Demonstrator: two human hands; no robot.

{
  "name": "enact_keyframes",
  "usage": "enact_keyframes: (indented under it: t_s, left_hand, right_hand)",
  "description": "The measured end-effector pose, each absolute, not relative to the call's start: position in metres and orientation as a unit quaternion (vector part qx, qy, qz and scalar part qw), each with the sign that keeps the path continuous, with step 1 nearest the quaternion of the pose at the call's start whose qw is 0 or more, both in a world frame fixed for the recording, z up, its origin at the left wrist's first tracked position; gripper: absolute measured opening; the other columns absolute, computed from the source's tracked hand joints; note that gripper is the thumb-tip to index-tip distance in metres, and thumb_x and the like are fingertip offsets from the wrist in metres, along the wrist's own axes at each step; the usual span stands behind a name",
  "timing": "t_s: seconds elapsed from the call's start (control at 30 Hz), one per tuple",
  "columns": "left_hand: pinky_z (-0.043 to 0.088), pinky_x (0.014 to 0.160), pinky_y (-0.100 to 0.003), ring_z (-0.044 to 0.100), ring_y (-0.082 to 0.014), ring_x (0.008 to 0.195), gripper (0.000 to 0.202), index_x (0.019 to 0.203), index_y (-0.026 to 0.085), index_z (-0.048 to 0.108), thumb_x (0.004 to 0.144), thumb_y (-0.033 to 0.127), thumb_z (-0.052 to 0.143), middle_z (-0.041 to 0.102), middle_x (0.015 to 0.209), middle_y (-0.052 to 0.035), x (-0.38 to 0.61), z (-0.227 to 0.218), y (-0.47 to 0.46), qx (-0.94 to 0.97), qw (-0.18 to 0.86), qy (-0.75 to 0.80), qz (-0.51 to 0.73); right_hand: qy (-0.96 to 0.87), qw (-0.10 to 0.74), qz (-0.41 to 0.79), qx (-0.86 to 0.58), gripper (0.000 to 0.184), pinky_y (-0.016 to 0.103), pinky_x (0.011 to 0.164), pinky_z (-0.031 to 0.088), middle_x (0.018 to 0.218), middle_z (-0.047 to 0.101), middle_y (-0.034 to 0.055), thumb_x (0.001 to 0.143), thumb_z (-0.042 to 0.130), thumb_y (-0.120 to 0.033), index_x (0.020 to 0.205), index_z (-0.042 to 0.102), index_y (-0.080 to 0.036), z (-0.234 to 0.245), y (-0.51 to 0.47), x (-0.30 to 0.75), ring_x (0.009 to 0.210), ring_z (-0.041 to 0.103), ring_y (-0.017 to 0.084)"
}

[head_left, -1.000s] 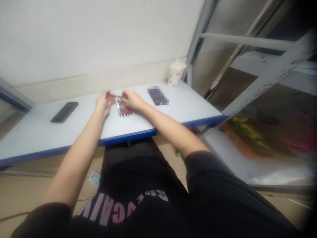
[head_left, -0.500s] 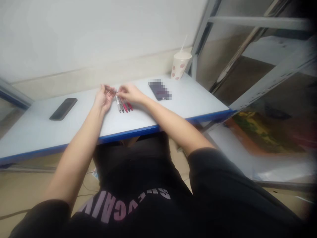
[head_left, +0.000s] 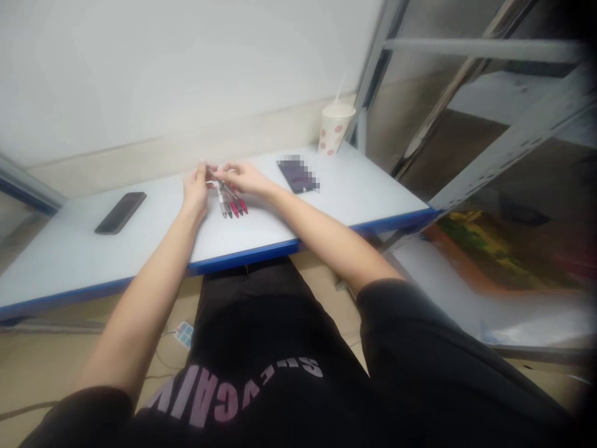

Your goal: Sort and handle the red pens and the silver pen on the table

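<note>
My left hand point(head_left: 196, 188) is closed at the back of the table, thumb up, round one end of a thin dark pen point(head_left: 212, 175). Pinched fingers of my right hand point(head_left: 240, 178) meet its other end; they partly hide it. Just below my hands several pens point(head_left: 233, 207) lie side by side on the white tabletop, with grey, dark and pink-red ends pointing toward me. Their upper parts are covered by my right hand.
A dark phone point(head_left: 121, 213) lies on the left of the blue-edged table point(head_left: 261, 239). To the right are another phone point(head_left: 296, 176), partly blurred out, and a paper cup point(head_left: 336, 129) with a straw. A metal frame point(head_left: 504, 158) stands at the right; a power strip point(head_left: 183, 334) lies on the floor.
My left hand has turned from palm-up with spread fingers to a closed grip, thumb up. My right hand stays pinched near it. The view has shifted slightly.
</note>
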State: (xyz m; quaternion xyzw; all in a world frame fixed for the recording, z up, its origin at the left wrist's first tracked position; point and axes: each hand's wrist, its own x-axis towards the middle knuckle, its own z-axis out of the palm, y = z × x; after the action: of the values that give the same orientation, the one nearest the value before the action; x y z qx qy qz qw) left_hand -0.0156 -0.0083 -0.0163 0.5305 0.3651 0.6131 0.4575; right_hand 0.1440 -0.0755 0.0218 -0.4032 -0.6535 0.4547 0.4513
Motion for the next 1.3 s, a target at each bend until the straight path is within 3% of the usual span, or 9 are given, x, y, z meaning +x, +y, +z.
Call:
enact_keyframes:
  t_s: [0.13, 0.23, 0.4, 0.5, 0.63, 0.87, 1.0, 1.2, 1.3]
  left_hand:
    - [0.048, 0.07, -0.025, 0.063, -0.0158, 0.072, 0.037, 0.086, 0.019, 0.075, 0.101, 0.05, 0.063, 0.066, 0.074, -0.0018, -0.003, -0.016, -0.023, 0.571, 0.384, 0.365, 0.627]
    - [0.047, 0.075, -0.027, 0.06, -0.0183, 0.074, 0.035, 0.087, 0.02, 0.073, 0.102, 0.049, 0.061, 0.058, 0.068, 0.0003, -0.004, -0.021, -0.026, 0.649, 0.303, 0.393, 0.577]
    - [0.045, 0.073, -0.031, 0.054, -0.0192, 0.062, 0.014, 0.087, 0.021, 0.073, 0.091, 0.035, 0.072, 0.057, 0.062, 0.0019, -0.01, -0.027, -0.028, 0.757, 0.256, 0.407, 0.443]
    - [0.045, 0.071, -0.034, 0.053, -0.0189, 0.059, 0.014, 0.088, 0.021, 0.074, 0.083, 0.032, 0.079, 0.058, 0.062, 0.0015, -0.008, -0.029, -0.03, 0.802, 0.25, 0.387, 0.38]
    - [0.045, 0.078, -0.037, 0.056, -0.021, 0.069, 0.017, 0.091, 0.022, 0.074, 0.081, 0.034, 0.08, 0.061, 0.074, -0.0021, -0.007, -0.03, -0.03, 0.837, 0.221, 0.36, 0.347]
    - [0.044, 0.087, -0.042, 0.057, -0.0277, 0.083, 0.013, 0.096, 0.023, 0.075, 0.087, 0.031, 0.069, 0.059, 0.08, -0.0062, -0.008, -0.026, -0.033, 0.866, 0.167, 0.349, 0.316]
    - [0.044, 0.084, -0.042, 0.055, -0.0272, 0.079, 0.012, 0.089, 0.023, 0.076, 0.089, 0.028, 0.065, 0.054, 0.076, -0.0054, -0.007, -0.026, -0.035, 0.87, 0.148, 0.357, 0.307]
    - [0.044, 0.078, -0.04, 0.054, -0.0244, 0.071, 0.015, 0.084, 0.023, 0.074, 0.09, 0.036, 0.069, 0.055, 0.075, -0.0049, -0.011, -0.029, -0.031, 0.857, 0.142, 0.381, 0.315]
    - [0.043, 0.077, -0.04, 0.054, -0.0238, 0.07, 0.018, 0.085, 0.023, 0.074, 0.089, 0.04, 0.072, 0.055, 0.076, -0.0049, -0.013, -0.029, -0.027, 0.853, 0.151, 0.383, 0.321]
  right_hand:
    - [-0.624, 0.47, 0.477, -0.403, 0.019, 0.017, 0.045, 0.029, 0.068, 0.058, -0.0057, 0.1, 0.068, -0.02, 0.093, 0.05, -0.02, 0.022, -0.07, 0.148, 0.05, 0.041, 0.007]
    - [-0.602, 0.492, 0.485, -0.401, 0.018, 0.017, 0.044, 0.03, 0.063, 0.052, -0.0092, 0.1, 0.064, -0.015, 0.106, 0.049, -0.021, 0.019, -0.067, 0.151, 0.047, 0.041, 0.008]
    - [-0.595, 0.491, 0.463, -0.436, 0.042, 0.019, 0.044, 0.04, 0.06, 0.049, -0.0109, 0.096, 0.054, -0.005, 0.133, 0.041, -0.017, 0.019, -0.06, 0.164, 0.047, 0.047, 0.012]
    - [-0.622, 0.466, 0.435, -0.455, 0.053, 0.021, 0.044, 0.042, 0.059, 0.053, -0.0093, 0.089, 0.051, 0.001, 0.139, 0.043, -0.015, 0.021, -0.058, 0.177, 0.045, 0.048, 0.012]
    - [-0.626, 0.471, 0.413, -0.464, 0.061, 0.02, 0.044, 0.048, 0.06, 0.055, -0.0085, 0.082, 0.051, 0.001, 0.14, 0.044, -0.016, 0.022, -0.055, 0.193, 0.046, 0.053, 0.013]
    - [-0.627, 0.438, 0.431, -0.478, 0.042, 0.019, 0.037, 0.045, 0.053, 0.052, -0.0105, 0.079, 0.055, -0.001, 0.115, 0.048, -0.022, 0.015, -0.05, 0.198, 0.038, 0.051, 0.012]
    - [-0.609, 0.449, 0.446, -0.479, 0.042, 0.019, 0.038, 0.049, 0.057, 0.057, -0.0097, 0.08, 0.055, -0.001, 0.115, 0.045, -0.023, 0.013, -0.05, 0.197, 0.039, 0.054, 0.012]
    - [-0.608, 0.434, 0.459, -0.481, 0.041, 0.023, 0.039, 0.053, 0.056, 0.057, -0.0102, 0.083, 0.056, -0.002, 0.115, 0.042, -0.023, 0.007, -0.047, 0.194, 0.04, 0.057, 0.014]
    - [-0.61, 0.429, 0.464, -0.478, 0.038, 0.021, 0.034, 0.049, 0.054, 0.057, -0.0099, 0.083, 0.055, -0.001, 0.111, 0.043, -0.023, 0.005, -0.047, 0.191, 0.036, 0.053, 0.013]
